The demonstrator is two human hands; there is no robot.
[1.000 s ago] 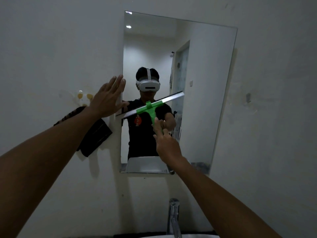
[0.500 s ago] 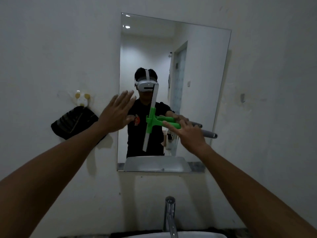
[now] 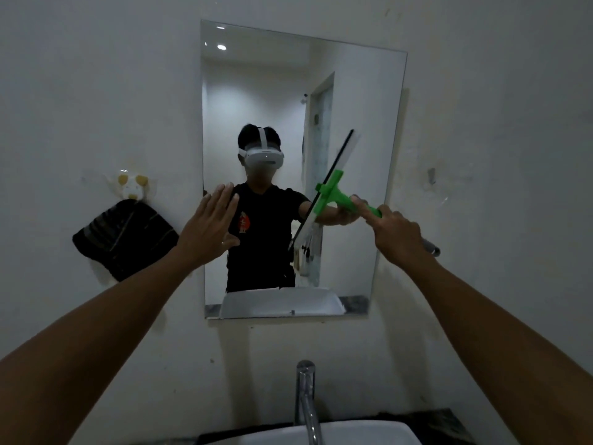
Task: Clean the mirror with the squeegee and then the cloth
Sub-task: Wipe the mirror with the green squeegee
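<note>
Right hand: we are gripping the squeegee (image 3: 332, 195) by its green handle with our right hand (image 3: 396, 234), forefinger lying along the handle toward the blade, probably to press the rubber edge onto the glass.
Left hand: our left hand (image 3: 210, 228) is holding nothing; the fingers are stretched flat and close together, palm facing the wall at the mirror's left edge. Whether it is touching the glass we cannot tell; we judge it is bracing us or steadying the mirror (image 3: 369, 123).
Squeegee: the blade is standing steeply tilted, its top end leaning toward the mirror's right edge, over the right-centre of the mirror; it seems to be lying against the glass, though contact is not certain. The handle is running from the blade toward the mirror's right edge, into our right hand.
Cloth: a dark striped cloth (image 3: 125, 239) is hanging on a wall hook (image 3: 133, 187) just left of the mirror, below and left of our left hand, apart from it and well apart from the right hand.
Stage: we are judging the squeegee step to be under way and the cloth step not yet begun.
Below the mirror: a tap (image 3: 306, 399) and a white basin (image 3: 353, 433) are standing under the mirror's lower edge.
</note>
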